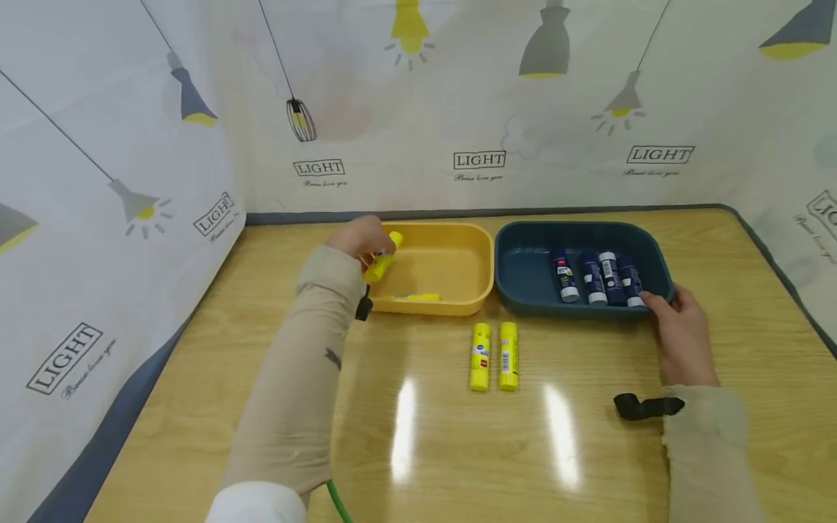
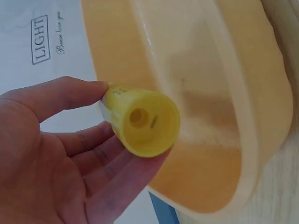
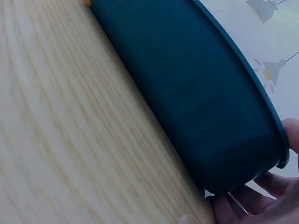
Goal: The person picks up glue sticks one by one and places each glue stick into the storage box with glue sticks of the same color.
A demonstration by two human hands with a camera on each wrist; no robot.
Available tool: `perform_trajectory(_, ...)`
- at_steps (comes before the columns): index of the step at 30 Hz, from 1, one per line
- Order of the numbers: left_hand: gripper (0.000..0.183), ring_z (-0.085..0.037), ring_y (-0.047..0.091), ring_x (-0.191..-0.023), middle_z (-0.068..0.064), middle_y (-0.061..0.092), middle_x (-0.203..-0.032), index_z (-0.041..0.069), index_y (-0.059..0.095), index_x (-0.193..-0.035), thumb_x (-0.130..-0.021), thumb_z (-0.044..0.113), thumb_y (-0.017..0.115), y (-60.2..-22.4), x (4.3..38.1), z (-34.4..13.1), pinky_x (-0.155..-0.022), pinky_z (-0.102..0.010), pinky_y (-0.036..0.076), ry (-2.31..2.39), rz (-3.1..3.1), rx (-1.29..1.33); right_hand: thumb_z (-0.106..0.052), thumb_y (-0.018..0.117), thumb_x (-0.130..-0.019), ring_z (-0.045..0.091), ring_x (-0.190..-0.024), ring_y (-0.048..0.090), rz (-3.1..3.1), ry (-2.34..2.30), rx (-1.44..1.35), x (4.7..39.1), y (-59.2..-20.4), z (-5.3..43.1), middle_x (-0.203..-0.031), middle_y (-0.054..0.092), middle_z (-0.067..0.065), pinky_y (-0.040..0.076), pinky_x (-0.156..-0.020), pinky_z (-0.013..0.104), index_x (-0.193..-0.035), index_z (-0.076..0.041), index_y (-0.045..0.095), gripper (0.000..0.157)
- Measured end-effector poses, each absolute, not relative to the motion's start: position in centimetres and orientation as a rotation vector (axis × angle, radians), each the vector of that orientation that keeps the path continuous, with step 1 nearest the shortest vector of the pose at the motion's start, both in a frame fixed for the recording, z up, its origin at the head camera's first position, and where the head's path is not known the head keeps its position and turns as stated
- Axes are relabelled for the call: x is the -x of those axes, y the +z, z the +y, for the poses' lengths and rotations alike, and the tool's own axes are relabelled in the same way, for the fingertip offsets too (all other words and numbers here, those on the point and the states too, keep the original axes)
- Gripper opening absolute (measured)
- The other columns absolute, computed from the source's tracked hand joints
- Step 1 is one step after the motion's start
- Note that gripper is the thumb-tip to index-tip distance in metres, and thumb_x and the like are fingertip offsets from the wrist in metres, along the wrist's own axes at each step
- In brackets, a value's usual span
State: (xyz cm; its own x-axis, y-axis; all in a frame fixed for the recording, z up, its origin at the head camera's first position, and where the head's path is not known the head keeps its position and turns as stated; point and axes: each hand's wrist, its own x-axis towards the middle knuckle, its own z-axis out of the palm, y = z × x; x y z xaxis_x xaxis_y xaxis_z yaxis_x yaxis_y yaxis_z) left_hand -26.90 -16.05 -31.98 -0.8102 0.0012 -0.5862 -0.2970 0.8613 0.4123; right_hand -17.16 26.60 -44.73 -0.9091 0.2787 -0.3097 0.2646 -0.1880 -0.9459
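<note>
My left hand (image 1: 358, 237) pinches a yellow glue stick (image 2: 145, 123) between thumb and fingers, over the left end of a yellow tray (image 1: 451, 309). The glue stick is tilted, its hollow round end facing the left wrist camera. Another yellow glue stick (image 1: 421, 297) lies in that tray by the near wall, partly hidden. My right hand (image 1: 686, 334) grips the near right corner of a dark blue tray (image 3: 187, 93), thumb at the rim and fingers against the outside. Inside it, several navy glue sticks (image 1: 609, 277) with white ends lie side by side on the right.
Two yellow glue sticks, one on the left (image 1: 480, 357) and one on the right (image 1: 508, 356), lie parallel on the wooden table (image 1: 484, 450) before the trays. The trays stand side by side near a lamp-printed backdrop (image 1: 405, 116). A green cord (image 1: 338, 501) shows below my left arm.
</note>
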Motion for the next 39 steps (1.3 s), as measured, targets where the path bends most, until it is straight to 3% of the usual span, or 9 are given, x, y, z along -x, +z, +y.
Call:
perform_trajectory(7,0.037,-0.029,0.056,-0.089,-0.016,0.052,-0.108,-0.001,0.046,-0.120,-0.089,0.017,0.052,-32.8,27.0,-16.9,-0.069,-0.032,0.050,0.552,2.451,0.214,-0.033,0.060,-0.084,0.009,-0.127,0.025,-2.033,2.317,0.635,16.8,-44.8,26.0,-0.146,0.019,0.002,0.019,-0.105,0.025,-0.143,-0.016,0.018,0.074)
perform_trajectory(14,0.029,-0.017,0.052,-0.068,-0.015,0.056,-0.104,0.000,0.055,-0.108,-0.087,0.020,0.052,-33.7,27.3,-17.3,-0.060,-0.025,0.045,0.378,2.470,0.211,-0.033,0.060,-0.084,0.010,-0.127,0.025,-2.039,2.303,0.641,16.9,-44.7,25.6,-0.146,0.020,0.002,0.020,-0.105,0.025,-0.143,-0.016,0.019,0.073)
perform_trajectory(18,0.032,-0.015,0.055,-0.060,-0.017,0.056,-0.106,-0.001,0.051,-0.113,-0.087,0.019,0.052,-33.9,27.4,-17.3,-0.055,-0.023,0.046,0.468,2.442,0.272,-0.032,0.059,-0.085,0.010,-0.127,0.024,-2.043,2.294,0.639,17.0,-44.6,25.7,-0.146,0.019,0.002,0.020,-0.105,0.025,-0.143,-0.017,0.018,0.073)
perform_trajectory(27,0.041,-0.016,0.053,-0.048,-0.019,0.055,-0.108,0.001,0.046,-0.121,-0.086,0.020,0.057,-33.4,27.5,-16.2,-0.051,-0.026,0.049,0.551,2.473,0.340,-0.032,0.059,-0.085,0.010,-0.128,0.023,-2.038,2.285,0.650,17.0,-44.5,26.1,-0.147,0.017,0.001,0.018,-0.105,0.026,-0.143,-0.017,0.018,0.072)
perform_trajectory(39,0.051,-0.025,0.062,-0.070,-0.017,0.054,-0.108,0.005,0.040,-0.128,-0.086,0.026,0.059,-33.7,27.7,-16.3,-0.055,-0.030,0.052,0.617,2.448,0.338,-0.031,0.062,-0.084,0.010,-0.126,0.026,-1.993,2.291,0.706,17.0,-44.6,26.2,-0.145,0.022,0.001,0.019,-0.105,0.026,-0.142,-0.017,0.022,0.072)
